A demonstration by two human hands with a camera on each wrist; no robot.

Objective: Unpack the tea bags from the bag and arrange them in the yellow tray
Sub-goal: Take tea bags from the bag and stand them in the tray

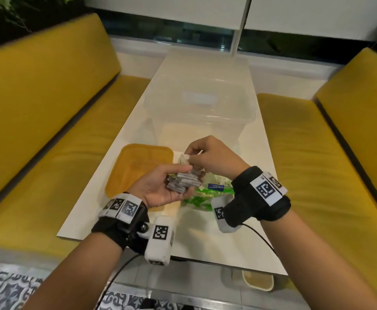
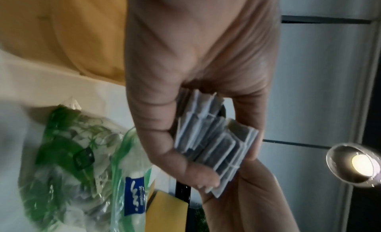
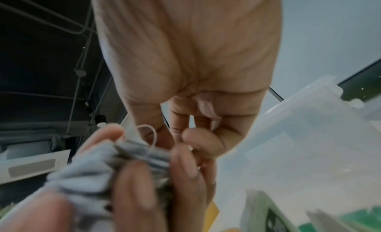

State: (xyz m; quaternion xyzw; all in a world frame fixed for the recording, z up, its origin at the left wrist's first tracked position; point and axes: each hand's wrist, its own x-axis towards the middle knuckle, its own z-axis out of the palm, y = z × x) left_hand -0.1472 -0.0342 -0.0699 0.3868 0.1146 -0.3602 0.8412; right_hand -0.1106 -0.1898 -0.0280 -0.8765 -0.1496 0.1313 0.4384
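Head view: palm-up left hand [image 1: 160, 186] cups tea bags [image 1: 183, 181]; right hand [image 1: 210, 156] fingers pinch tags.

Right hand [image 3: 185, 64] fills top centre of frame, fingertips [image 3: 198, 137] curled in at a thin white string loop [image 3: 152, 134] mid-frame. Left hand [image 3: 132, 186] at lower left grips a blurred stack of grey tea bags [image 3: 86, 175]. Clear plastic container [image 3: 309, 137] at right, green packaging [image 3: 274, 219] in the lower right corner.
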